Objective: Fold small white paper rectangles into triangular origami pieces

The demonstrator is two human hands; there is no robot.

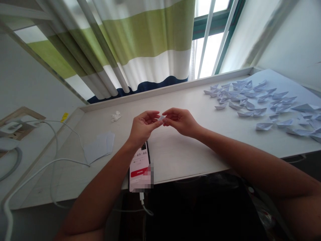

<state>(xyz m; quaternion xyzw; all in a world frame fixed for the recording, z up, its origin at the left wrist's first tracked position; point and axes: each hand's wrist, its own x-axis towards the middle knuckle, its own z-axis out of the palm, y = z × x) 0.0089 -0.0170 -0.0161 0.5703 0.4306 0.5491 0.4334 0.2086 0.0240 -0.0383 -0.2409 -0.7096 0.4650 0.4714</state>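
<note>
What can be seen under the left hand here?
A phone lies on the desk, partly behind the left hand in this view. Digits and a red button show; its upper end is covered.

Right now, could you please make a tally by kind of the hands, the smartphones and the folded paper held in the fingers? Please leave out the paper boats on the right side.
Left hand and right hand: 2
Smartphone: 1
Small folded paper: 1
Total: 4
</note>
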